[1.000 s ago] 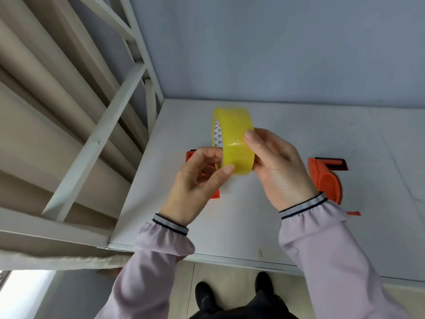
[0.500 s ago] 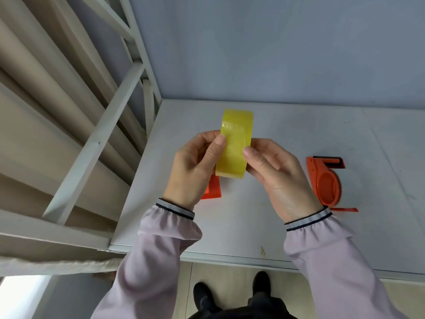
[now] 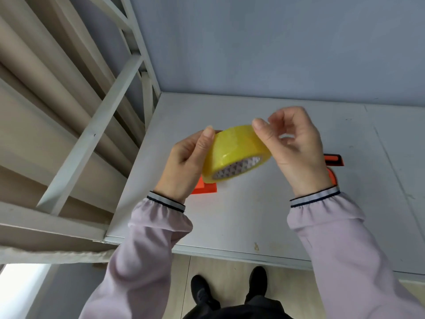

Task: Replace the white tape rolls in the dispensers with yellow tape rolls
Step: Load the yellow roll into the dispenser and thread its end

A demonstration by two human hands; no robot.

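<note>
Above the white table [image 3: 230, 226], a yellow tape roll [image 3: 234, 153] is held tilted between both hands. It is gripped at one side by the left hand [image 3: 186, 162], while its upper edge is pinched by the right hand [image 3: 292, 143]. Two orange dispensers [image 3: 205, 187] [image 3: 333, 161] lie on the table, partly hidden behind the hands.

Sleeves [image 3: 147, 245]: loose pale lilac fabric on both arms, puffed above the wrists.
Cuffs [image 3: 166, 201]: gathered, striped white and grey with dark edging.
Trousers [image 3: 232, 313]: dark, bottom centre of frame.
Shoes [image 3: 202, 291]: black, a pair.
</note>
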